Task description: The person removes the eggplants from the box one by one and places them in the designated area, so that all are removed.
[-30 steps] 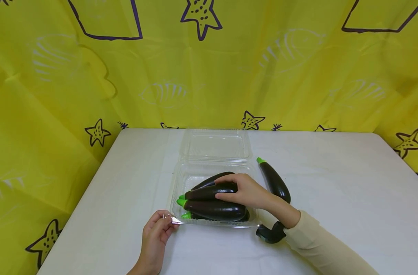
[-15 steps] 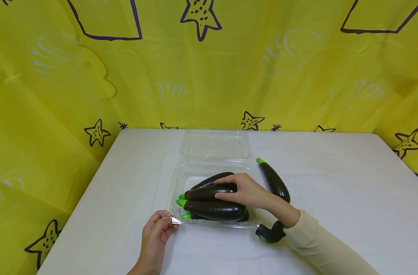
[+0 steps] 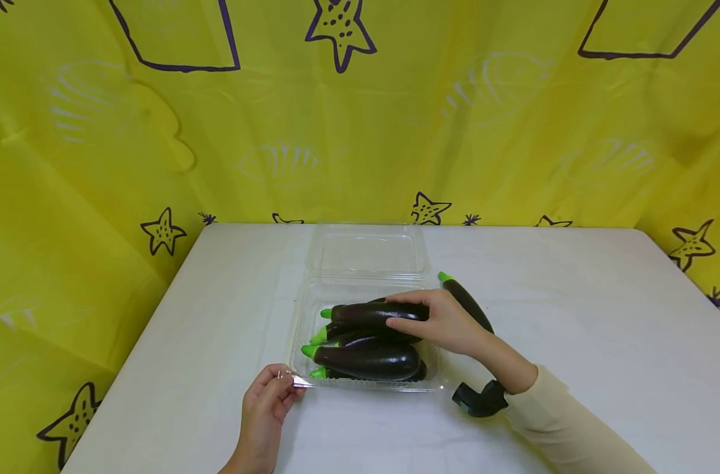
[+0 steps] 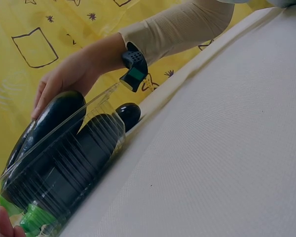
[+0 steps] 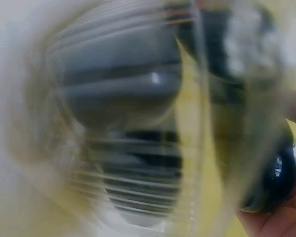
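Note:
A clear plastic clamshell container [image 3: 372, 286] lies on the table, with several glossy dark eggplants inside, green stems to the left. My right hand [image 3: 451, 322] grips the thick end of one eggplant [image 3: 360, 313] at the top of the pile, thumb in front and fingers behind. In the right wrist view, that hand's fingers [image 5: 281, 222] wrap a dark rounded end, blurred behind the clear wall. At the container's front left corner, my left hand [image 3: 262, 415] pinches the rim between thumb and fingers. Another eggplant [image 3: 370, 363] rests along the front wall.
The container's lid [image 3: 368, 253] lies folded back toward the yellow patterned curtain [image 3: 360, 131]. One more eggplant [image 3: 463, 301] lies on the white table [image 3: 603, 342], right of the container and partly behind my right arm. A black camera [image 3: 481, 399] sits at my right wrist.
My right hand has lifted the gripped eggplant and shifted it slightly right and back, which uncovers other eggplants beneath. My left hand keeps its hold on the corner.

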A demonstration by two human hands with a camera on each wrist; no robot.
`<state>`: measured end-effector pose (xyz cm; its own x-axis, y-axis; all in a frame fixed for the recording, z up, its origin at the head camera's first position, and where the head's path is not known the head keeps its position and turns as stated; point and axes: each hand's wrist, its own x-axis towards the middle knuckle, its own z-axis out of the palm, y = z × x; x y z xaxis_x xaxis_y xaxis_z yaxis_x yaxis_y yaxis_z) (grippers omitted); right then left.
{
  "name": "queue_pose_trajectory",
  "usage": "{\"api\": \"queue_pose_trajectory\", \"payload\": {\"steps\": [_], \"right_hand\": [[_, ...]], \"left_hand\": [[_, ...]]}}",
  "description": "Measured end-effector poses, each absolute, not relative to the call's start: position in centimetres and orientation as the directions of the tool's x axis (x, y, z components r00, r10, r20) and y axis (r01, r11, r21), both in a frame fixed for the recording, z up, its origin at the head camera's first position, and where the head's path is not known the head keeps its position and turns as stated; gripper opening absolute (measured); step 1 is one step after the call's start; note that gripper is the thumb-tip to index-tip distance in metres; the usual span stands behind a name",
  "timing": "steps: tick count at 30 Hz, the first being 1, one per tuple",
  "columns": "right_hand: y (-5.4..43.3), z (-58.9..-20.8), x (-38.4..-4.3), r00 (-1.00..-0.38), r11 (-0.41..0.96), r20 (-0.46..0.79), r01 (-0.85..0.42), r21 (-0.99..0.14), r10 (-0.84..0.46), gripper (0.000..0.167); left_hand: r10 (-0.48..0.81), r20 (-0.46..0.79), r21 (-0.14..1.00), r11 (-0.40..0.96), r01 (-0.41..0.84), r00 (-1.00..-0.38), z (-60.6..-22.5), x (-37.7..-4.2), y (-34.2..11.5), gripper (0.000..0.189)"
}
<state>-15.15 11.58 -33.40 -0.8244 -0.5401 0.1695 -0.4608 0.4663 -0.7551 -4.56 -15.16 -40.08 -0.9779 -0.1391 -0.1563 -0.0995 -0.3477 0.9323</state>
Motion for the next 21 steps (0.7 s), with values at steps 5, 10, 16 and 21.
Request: {"api": "queue_pose_trajectory", "payload": {"steps": [5,10,16,21], "right_hand": [[12.5,-33.1,-14.9,-0.863,0.496,0.172,-0.424,-0.758,-0.475,0.040],[13.5,-32.9,-14.6,-0.883,0.473,0.178,-0.392,-0.789,-0.434,0.038],[14.5,-32.8,-14.4,-0.898,0.492,0.185,-0.380,-0.783,-0.400,0.038],[15.3,-32.9,-14.3,-0.914,0.494,0.168,-0.347,-0.797,-0.370,0.038]], "left_hand": [[-0.138,-0.160,0.933,-0.345,-0.104,-0.977,-40.0,-4.5,-15.2,0.013],[-0.138,-0.155,0.936,-0.338,-0.101,-0.978,-40.0,-4.5,-15.1,0.012],[-0.141,-0.163,0.938,-0.330,-0.109,-0.976,-40.0,-4.6,-15.1,0.011],[-0.147,-0.180,0.938,-0.323,-0.125,-0.973,-40.0,-4.6,-15.1,0.012]]}}
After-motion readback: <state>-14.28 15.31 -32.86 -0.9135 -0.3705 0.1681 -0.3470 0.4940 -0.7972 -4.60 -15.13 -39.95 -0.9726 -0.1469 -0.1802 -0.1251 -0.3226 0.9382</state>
